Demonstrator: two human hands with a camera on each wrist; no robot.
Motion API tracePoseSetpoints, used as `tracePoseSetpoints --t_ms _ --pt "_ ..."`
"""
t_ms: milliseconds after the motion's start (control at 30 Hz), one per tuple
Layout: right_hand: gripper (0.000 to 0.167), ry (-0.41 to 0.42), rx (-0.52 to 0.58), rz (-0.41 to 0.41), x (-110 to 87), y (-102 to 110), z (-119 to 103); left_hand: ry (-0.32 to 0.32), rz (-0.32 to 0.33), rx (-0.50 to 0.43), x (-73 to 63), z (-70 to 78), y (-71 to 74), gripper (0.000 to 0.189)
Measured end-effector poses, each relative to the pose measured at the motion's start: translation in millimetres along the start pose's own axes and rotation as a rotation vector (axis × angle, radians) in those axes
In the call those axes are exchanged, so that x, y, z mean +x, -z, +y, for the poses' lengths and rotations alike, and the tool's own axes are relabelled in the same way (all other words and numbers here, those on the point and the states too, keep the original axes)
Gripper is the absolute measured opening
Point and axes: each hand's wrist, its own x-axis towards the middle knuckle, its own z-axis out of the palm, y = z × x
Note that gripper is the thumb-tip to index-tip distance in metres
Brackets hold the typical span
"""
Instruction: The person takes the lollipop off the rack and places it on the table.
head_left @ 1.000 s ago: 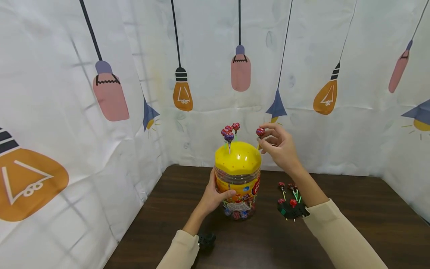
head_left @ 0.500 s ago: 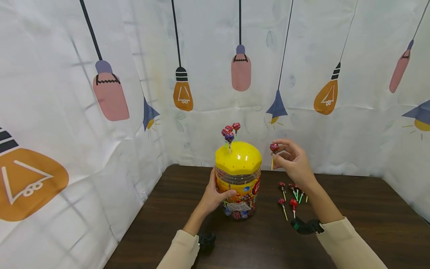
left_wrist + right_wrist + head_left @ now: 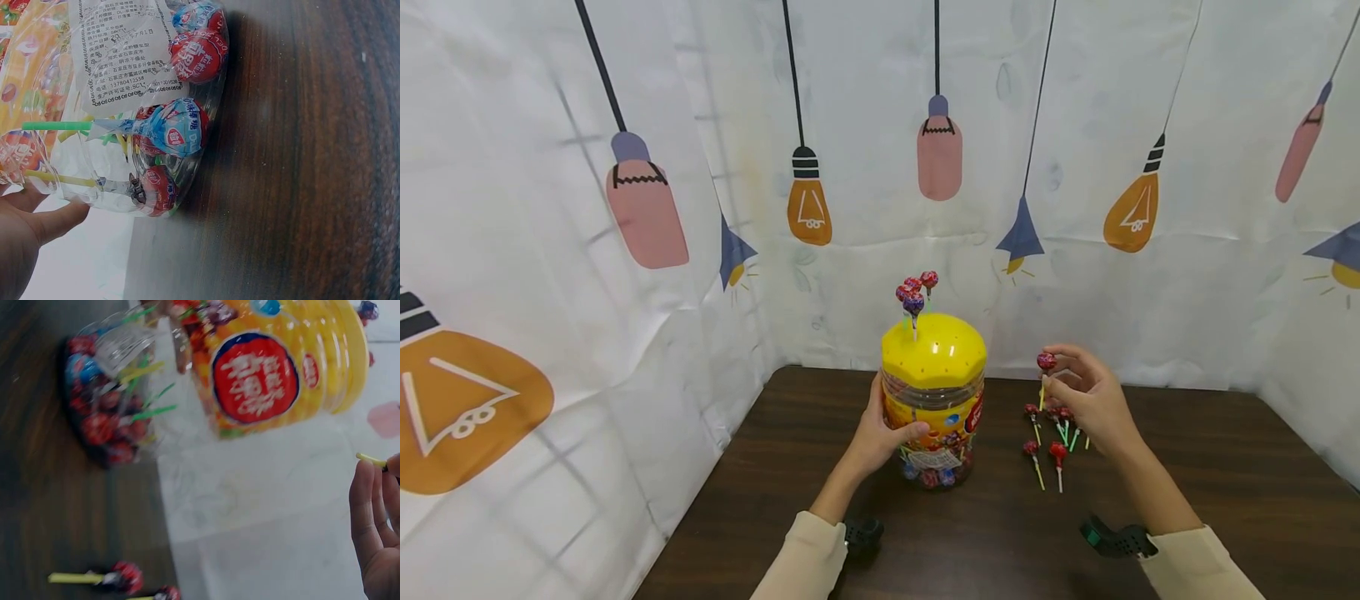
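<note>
A clear jar of lollipops (image 3: 934,429) with a colourful label stands upright on the table. Its yellow lid (image 3: 951,354) has small holes, and several lollipops (image 3: 913,303) stick up from the lid's left part. My left hand (image 3: 874,435) grips the jar's left side, thumb across the front. Right of the jar, my right hand (image 3: 1093,402) pinches a red-wrapped lollipop (image 3: 1047,361) by its yellow stick, head up, above the loose lollipops. In the right wrist view, the stick end (image 3: 369,459) shows at my fingertips while its head is out of sight.
Several loose lollipops (image 3: 1058,454) lie on the dark wooden table (image 3: 985,542), right of the jar. Behind the table hangs a white curtain (image 3: 865,317) printed with lamps. Black wrist cameras (image 3: 1116,540) are strapped to both wrists.
My right hand has carried the lollipop away from the lid's right edge, rightward and down over the loose lollipops. My left hand and the jar stay in place.
</note>
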Motion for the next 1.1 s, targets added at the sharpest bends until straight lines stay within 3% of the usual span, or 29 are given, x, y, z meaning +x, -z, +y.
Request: tracePoseSetpoints --t_ms 200,633,933,1100 --pt "0.041 -0.045 0.052 0.019 -17.1 14.1 13.4 -0.008 0.001 0.002 1.2 1.1 -0.3 0.101" --pt "0.038 -0.11 0.002 0.033 -39.6 37.6 44.2 -0.005 0.006 0.003 0.4 2.3 -0.9 0.099" --pt "0.034 -0.154 -0.049 -0.028 -42.9 52.1 67.1 -0.015 0.002 -0.009 1.3 -0.1 0.9 0.101" --pt "0.037 -0.206 -0.131 -0.065 -46.7 59.3 77.4 -0.021 0.006 0.004 1.7 -0.7 0.0 0.101"
